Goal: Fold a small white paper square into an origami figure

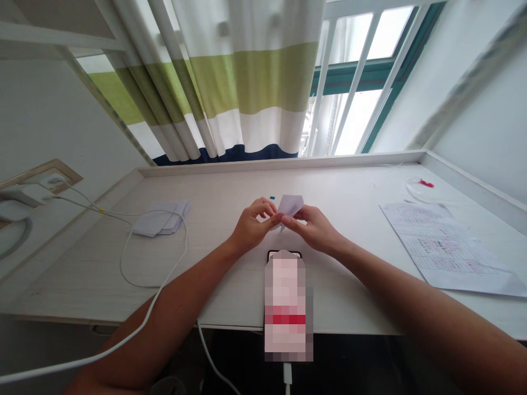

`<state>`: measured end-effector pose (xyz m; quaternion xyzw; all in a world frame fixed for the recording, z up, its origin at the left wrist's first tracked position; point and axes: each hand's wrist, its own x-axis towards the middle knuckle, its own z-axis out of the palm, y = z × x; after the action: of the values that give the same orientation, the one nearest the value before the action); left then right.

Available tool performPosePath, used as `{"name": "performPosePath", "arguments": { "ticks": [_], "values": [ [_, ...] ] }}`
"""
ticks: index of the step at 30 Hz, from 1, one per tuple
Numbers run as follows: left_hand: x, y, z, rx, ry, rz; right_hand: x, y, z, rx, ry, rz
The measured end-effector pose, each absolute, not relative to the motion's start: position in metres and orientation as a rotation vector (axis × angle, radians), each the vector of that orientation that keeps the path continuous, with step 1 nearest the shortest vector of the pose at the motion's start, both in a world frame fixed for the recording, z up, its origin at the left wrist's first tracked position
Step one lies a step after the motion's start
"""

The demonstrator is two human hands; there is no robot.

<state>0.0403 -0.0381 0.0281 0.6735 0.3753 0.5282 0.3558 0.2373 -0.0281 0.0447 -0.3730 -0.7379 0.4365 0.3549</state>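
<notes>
A small folded piece of white paper (pixel 291 203) is held up off the desk between my two hands. My left hand (pixel 256 224) pinches its left side, thumb and fingers meeting at the lower edge. From the other side, my right hand (pixel 315 226) grips the paper with the thumb in front and the fingers partly hidden behind it. Both thumbs nearly touch at the fold. Just below the hands lies a phone (pixel 285 307), its screen blurred out, with a white charging plug (pixel 287 373) at its bottom end.
Loose white paper sheets (pixel 161 218) lie on the left of the desk (pixel 222 291), crossed by a white cable (pixel 186 241). On the right are written sheets (pixel 448 241) and a clear item with a red piece (pixel 427 183). A tiny blue bit (pixel 272 197) lies behind the hands.
</notes>
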Motion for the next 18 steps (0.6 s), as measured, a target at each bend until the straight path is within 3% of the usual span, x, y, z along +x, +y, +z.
{"name": "performPosePath", "arguments": {
  "ticks": [4,9,18],
  "values": [
    [0.044,-0.043,0.032,1.852,0.963,1.295,0.238,-0.022,0.040,-1.048,-1.779,1.238],
    [0.041,-0.035,0.028,1.479,0.898,1.348,0.246,-0.011,0.034,-1.069,-1.517,1.303],
    [0.029,-0.029,0.027,1.233,0.940,1.082,0.252,-0.013,0.040,-0.914,-1.613,1.434]
  ]
}}
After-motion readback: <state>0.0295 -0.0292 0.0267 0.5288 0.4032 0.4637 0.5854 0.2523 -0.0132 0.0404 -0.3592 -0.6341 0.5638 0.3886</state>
